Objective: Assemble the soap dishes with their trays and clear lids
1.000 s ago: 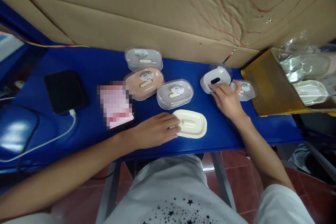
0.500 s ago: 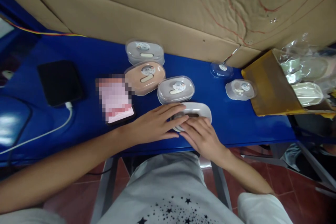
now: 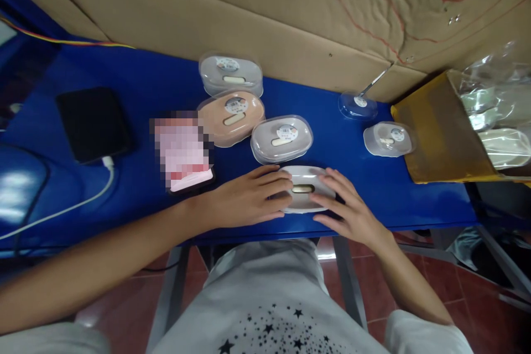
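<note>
The right hand [image 3: 348,204] has shifted to the right end of the white dish [image 3: 302,200], fingers loosely spread, touching; the left hand [image 3: 258,196] likewise touches the left. The dish sits near the front edge of the blue table [image 3: 406,202], with room before the box [image 3: 431,144].

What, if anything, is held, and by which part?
The pale oval dish: left hand at its left end, right hand at its right end. Firm grip or light touch, I cannot tell.
</note>
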Demonstrator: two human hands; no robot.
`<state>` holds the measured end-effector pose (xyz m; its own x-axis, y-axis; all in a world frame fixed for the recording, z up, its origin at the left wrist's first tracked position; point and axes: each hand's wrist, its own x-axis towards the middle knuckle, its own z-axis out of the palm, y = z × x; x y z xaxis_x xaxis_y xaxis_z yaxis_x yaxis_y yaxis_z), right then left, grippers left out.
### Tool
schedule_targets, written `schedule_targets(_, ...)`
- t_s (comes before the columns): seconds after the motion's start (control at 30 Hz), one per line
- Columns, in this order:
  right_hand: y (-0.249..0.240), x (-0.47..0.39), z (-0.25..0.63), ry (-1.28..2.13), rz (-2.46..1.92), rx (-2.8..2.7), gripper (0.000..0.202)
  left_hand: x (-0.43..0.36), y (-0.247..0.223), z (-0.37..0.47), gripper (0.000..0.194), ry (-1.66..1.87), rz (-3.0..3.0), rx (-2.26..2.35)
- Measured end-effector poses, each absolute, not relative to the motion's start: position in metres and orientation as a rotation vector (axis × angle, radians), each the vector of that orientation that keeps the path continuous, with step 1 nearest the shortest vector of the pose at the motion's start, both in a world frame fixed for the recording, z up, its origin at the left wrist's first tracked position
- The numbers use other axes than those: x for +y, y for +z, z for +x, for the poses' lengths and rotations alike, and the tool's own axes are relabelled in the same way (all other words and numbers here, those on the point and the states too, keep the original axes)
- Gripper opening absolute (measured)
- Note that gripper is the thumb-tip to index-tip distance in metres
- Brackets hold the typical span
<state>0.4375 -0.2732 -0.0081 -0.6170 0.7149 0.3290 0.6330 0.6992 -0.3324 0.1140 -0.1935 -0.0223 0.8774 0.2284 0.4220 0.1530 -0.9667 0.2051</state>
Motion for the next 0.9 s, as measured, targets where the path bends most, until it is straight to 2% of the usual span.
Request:
schedule_targets(0.1, -0.013, -0.266, 0.444, 0.362, -1.050, -2.447, 0.063, -0.193, -0.023, 0.114, 0.014, 0.659, 2.879, 0.272)
schedule_targets(0.23, -0.022, -0.270, 0.445, 0.244, -1.010, -2.517, 0.050, -0.193, -0.023, 0.115, 0.003, 0.646, 2.910, 0.280)
schedule_targets(0.4, -0.015, -0.258, 0.455, 0.260, -1.011, -2.588, 0.043, -0.193, -0.022, 0.114, 0.022, 0.598, 2.844, 0.282)
schedule_targets(0.47, -0.008, -0.230, 0.464, 0.260, -1.094, -2.535, 0.046, -0.193, -0.022, 0.114, 0.018, 0.593, 2.833, 0.299)
schedule_targets(0.6, -0.005, -0.157, 0.478, -0.056, -1.674, -2.263, 0.067, -0.194, -0.023, 0.113, 0.008, 0.615, 2.834, 0.323)
schedule_targets(0.67, -0.008, -0.135, 0.480, -0.098, -1.862, -2.222, 0.074, -0.194, -0.023, 0.112, 0.008, 0.632, 2.837, 0.339)
schedule_targets(0.73, -0.010, -0.131, 0.480, -0.060, -1.851, -2.283, 0.068, -0.194, -0.022, 0.112, 0.008, 0.640, 2.847, 0.352)
schedule_targets(0.83, -0.006, -0.148, 0.480, 0.011, -1.610, -2.379, 0.055, -0.195, -0.020, 0.111, 0.007, 0.633, 2.875, 0.340)
schedule_targets(0.9, -0.001, -0.162, 0.482, 0.043, -1.527, -2.396, 0.064, -0.196, -0.018, 0.111, 0.007, 0.627, 2.881, 0.333)
